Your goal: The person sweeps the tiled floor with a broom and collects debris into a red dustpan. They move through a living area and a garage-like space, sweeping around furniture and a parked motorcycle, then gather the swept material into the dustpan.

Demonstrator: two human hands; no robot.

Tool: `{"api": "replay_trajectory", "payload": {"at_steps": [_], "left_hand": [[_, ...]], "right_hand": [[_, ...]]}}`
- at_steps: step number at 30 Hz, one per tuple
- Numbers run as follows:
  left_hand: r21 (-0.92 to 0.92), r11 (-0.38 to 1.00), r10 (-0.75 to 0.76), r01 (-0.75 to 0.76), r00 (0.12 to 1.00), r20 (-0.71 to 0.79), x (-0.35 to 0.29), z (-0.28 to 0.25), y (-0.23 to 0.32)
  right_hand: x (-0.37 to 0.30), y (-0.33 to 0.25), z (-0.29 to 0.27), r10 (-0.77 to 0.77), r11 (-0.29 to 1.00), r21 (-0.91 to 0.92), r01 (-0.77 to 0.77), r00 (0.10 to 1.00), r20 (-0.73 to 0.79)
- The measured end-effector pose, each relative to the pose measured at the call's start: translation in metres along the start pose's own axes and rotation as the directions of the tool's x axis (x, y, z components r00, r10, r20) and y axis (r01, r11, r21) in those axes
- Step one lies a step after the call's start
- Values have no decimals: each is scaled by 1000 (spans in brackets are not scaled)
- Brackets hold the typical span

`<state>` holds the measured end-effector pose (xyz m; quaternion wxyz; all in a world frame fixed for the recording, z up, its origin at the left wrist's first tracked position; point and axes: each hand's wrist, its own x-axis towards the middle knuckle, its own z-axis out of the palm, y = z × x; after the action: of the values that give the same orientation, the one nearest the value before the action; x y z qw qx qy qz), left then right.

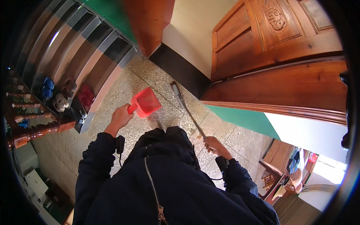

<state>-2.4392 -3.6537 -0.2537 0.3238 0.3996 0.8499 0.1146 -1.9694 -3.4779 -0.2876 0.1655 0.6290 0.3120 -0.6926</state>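
Note:
A red dustpan [147, 102] is held by its short handle in my left hand [120, 118], whose fingers are wrapped round it. Its scoop points to the right, in front of my shoes, over the speckled floor [129, 83]. My right hand [215, 147] grips the grey handle of a long-handled brush [191, 117]. The dark bristled head of this brush lies farther off, right of the dustpan and close to the dark doorway threshold. Brush and dustpan are apart. Whether the dustpan touches the floor I cannot tell.
Stairs [80, 56] rise at the left, with several pairs of shoes [67, 90] on the lower steps beside a wooden banister [41, 131]. A carved wooden door [262, 33] stands open at the upper right. Wooden furniture [279, 155] and assorted items stand at the lower right.

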Motion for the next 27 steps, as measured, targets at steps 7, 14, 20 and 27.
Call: {"api": "replay_trajectory", "payload": {"at_steps": [7,14,20,27], "left_hand": [[-20,1000,5,-5,1000,0,10,-2,4],[18,1000,-9,9,1000,6,13,-4,-4],[10,1000,-4,4,1000,-6,8,-8,-18],[-173,983,-88,68,990,-107,-37,-16,-66]], "right_hand": [[114,-18,-1,-405,164,-900,403,860,311],[127,-17,103,9,877,-478,50,993,121],[41,-49,105,63,944,-330,14,973,223],[6,-69,63,10,926,-377,24,996,90]]}}
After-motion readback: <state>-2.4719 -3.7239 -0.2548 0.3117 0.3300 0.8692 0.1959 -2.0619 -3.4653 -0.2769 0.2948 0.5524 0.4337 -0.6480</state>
